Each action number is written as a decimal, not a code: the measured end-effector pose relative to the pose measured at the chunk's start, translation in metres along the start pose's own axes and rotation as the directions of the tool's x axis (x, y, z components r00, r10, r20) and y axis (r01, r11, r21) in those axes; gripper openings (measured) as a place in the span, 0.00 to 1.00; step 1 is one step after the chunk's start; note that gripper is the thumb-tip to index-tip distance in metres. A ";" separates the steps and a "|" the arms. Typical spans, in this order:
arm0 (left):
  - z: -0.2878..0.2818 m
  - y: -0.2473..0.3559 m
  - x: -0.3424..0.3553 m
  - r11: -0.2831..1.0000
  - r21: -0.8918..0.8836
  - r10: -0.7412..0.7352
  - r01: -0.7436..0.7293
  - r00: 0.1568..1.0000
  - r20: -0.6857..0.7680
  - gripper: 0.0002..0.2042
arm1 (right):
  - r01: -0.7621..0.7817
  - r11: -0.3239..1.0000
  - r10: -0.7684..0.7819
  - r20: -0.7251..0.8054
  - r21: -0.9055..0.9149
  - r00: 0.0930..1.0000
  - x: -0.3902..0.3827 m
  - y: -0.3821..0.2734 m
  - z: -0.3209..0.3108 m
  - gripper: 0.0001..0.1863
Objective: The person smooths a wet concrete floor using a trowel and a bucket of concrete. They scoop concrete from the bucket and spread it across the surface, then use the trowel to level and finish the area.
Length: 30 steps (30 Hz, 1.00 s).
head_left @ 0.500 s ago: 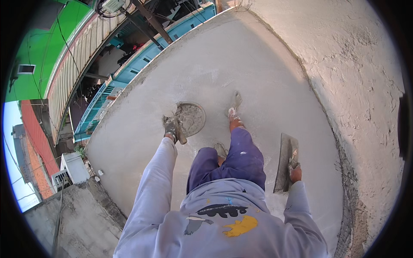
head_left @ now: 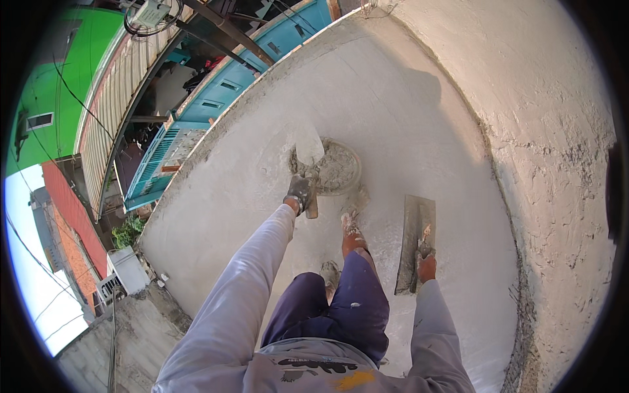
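Note:
My gloved left hand (head_left: pixel 299 194) is closed on the handle of a trowel (head_left: pixel 308 148), at the near left edge of a round bucket (head_left: pixel 337 167) holding grey wet mortar; whether it grips the rim too I cannot tell. The trowel's pale blade points away from me over the bucket's left part. My right hand (head_left: pixel 426 262) grips a long rectangular metal float (head_left: pixel 413 229) by its top handle, lower and to the right. My mortar-smeared bare feet stand on the smooth grey surface (head_left: pixel 452 177) below.
A rough plastered wall (head_left: pixel 550 164) runs along the right. Beyond the slab's left edge are a turquoise railing (head_left: pixel 216 92), a corrugated roof (head_left: pixel 114 137), poles, wires and a green building (head_left: pixel 52 92). A white box-like unit (head_left: pixel 130 268) sits by a lower concrete ledge at the near left.
My left hand, trowel and bucket have moved forward and to the right. The trowel blade now shows clearly. My right hand and float have shifted left and slightly forward.

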<state>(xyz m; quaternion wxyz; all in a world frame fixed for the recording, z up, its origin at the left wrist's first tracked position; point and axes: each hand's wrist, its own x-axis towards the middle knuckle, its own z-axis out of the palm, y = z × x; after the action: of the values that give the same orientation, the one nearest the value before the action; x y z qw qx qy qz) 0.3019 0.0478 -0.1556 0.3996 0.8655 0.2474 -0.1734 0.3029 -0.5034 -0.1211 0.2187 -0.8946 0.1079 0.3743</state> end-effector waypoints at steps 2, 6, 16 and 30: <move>0.013 0.009 0.019 0.963 -0.266 -0.060 0.051 0.998 -0.026 0.12 | -0.078 0.996 0.075 0.070 0.046 0.995 0.036 -0.024 -0.003 0.32; 0.035 0.117 0.050 0.726 -0.643 -0.190 0.244 0.970 0.154 0.14 | -0.003 0.940 0.025 0.061 -0.342 0.998 0.111 0.029 -0.003 0.31; 0.014 0.170 0.088 0.649 -0.714 -0.261 0.262 0.959 0.114 0.12 | -0.016 0.989 -0.001 -0.119 -0.145 0.993 0.234 0.000 0.079 0.35; -0.047 0.132 0.162 0.843 -0.443 -0.168 0.305 0.932 0.322 0.15 | -0.017 0.990 -0.028 -0.310 -0.139 0.950 0.458 -0.164 0.063 0.41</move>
<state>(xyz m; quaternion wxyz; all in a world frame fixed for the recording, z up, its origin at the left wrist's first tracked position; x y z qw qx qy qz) 0.5141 0.0571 -0.1273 0.6093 0.6674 0.3316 -0.2706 0.6416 -0.3426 -0.4376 0.1366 -0.9558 0.1119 0.2349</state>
